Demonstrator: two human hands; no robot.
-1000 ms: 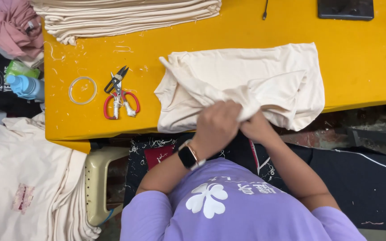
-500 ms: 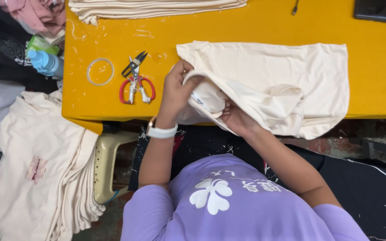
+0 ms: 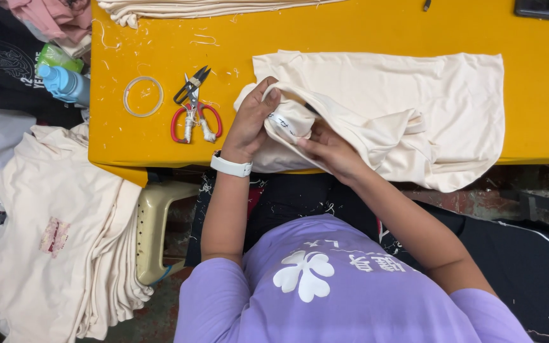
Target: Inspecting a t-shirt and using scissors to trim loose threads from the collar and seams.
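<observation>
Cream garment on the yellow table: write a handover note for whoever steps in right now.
Left hand: grips the bunched edge of the cream garment, thumb and fingers pinching the fabric.
Right hand: holds the same bunch from below, by a small white label sewn into it.
The garment lies spread on the yellow table, its near edge hanging over the front.
Red-handled scissors lie untouched to the left, beside a clear ring.
Done: label area exposed. Left: not clear from the picture; nothing cut yet.
A stack of cream garments lies on a stool at left.

Cream garment (image 3: 414, 108), rumpled, on yellow table's near edge, possibly inside out
</observation>
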